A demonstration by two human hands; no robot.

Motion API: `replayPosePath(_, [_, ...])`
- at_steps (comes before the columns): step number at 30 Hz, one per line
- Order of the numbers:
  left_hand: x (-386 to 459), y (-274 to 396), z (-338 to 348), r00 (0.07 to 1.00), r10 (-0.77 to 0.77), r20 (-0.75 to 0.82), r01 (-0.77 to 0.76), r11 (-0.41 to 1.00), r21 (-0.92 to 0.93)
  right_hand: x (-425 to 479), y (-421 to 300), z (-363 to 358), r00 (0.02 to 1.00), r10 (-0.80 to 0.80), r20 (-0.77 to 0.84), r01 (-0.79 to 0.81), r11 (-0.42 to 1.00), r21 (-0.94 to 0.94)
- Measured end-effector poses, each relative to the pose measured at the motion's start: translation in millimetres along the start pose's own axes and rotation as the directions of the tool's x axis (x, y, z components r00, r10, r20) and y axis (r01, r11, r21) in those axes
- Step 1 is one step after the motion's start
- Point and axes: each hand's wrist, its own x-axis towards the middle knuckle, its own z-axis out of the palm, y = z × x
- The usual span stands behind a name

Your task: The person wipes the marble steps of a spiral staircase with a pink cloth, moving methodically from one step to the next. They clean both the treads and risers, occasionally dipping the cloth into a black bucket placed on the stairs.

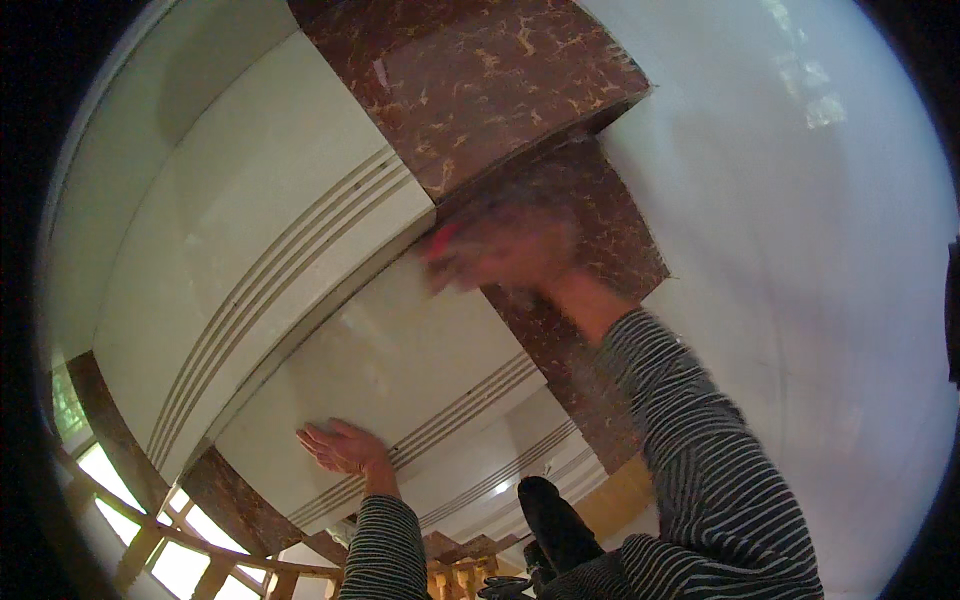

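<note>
My left hand (345, 448) rests palm down on the pale stone tread (390, 345) of a staircase, near its grooved front strip. Its fingers point to the left and nothing shows in it. Further up, my right hand (510, 247) is strongly blurred by motion. It is over the inner corner of the same step, where the pale tread meets a brown veined stone border (622, 225). A small red patch (442, 240) shows at its fingers; the blur hides what this is and whether the hand grips it.
Above is a higher step (262, 187) with a grooved edge, beside a brown veined block (487, 82). A smooth white wall (787, 262) runs along the right. Lower steps (517, 457) descend behind a dark shoe (555, 517). A wooden railing (217, 555) stands at lower left.
</note>
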Motion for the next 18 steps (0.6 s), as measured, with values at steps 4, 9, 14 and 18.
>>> replayPosePath(4, [-5.4, 11.9, 3.5, 0.998, 0.058, -0.036, -0.058, 0.998, 0.011, -50.5, 113.1, -42.1, 0.977, 0.160, -0.142, -0.212, 0.807, -0.551])
replayPosePath(9, [-0.8, -7.5, 9.1, 0.999, 0.036, -0.029, -0.034, 0.998, 0.061, -23.2, 88.6, -28.6, 0.606, 0.774, -0.181, -0.795, 0.592, -0.129])
replayPosePath(14, [-5.6, 3.9, 10.1, 0.998, 0.034, -0.047, -0.036, 0.999, -0.035, -24.8, 82.0, -36.9, 0.717, 0.629, -0.299, -0.691, 0.587, -0.423])
replayPosePath(18, [-3.9, 5.0, 9.8, 0.999, -0.031, 0.010, 0.031, 0.997, -0.071, -53.0, 86.0, -58.2, 0.656, 0.748, -0.105, -0.744, 0.617, -0.256])
